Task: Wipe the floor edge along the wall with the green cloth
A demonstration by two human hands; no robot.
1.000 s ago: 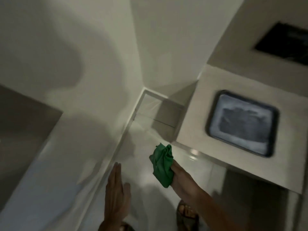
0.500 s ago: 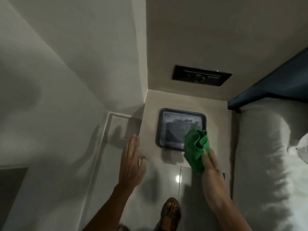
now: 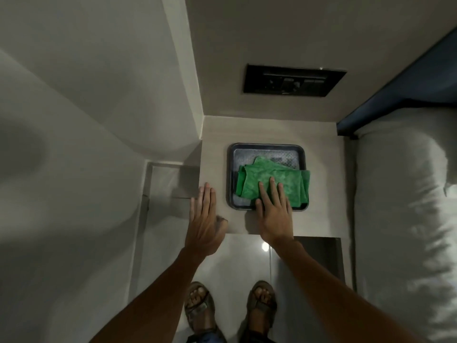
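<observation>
Take the dark tray (image 3: 267,147) as your landmark. The green cloth (image 3: 269,180) lies inside it, spread loosely over the near and right portions, with its right edge lapping over the tray's right rim. Its long axis runs left to right across the tray, crosswise to your forearms.

Your right hand (image 3: 273,209) is the nearer one: it rests flat on the cloth at the tray's near edge, fingers (image 3: 272,188) straight and extended, pressing down rather than gripping, so nothing is closed in it. Your left hand (image 3: 204,219) is flat and empty too, fingers together, set on the tabletop (image 3: 321,214) well to the left of the tray, at the tabletop's left edge.

The floor edge (image 3: 144,206) you need to wipe lies further left of the tray and lower down, past the tabletop's left edge, where the white wall (image 3: 74,169) meets the floor. So the cloth sits on the opposite side of your left hand from the work. As I judge it, you would gather the cloth with your right hand and carry it leftward and down across your body.
</observation>
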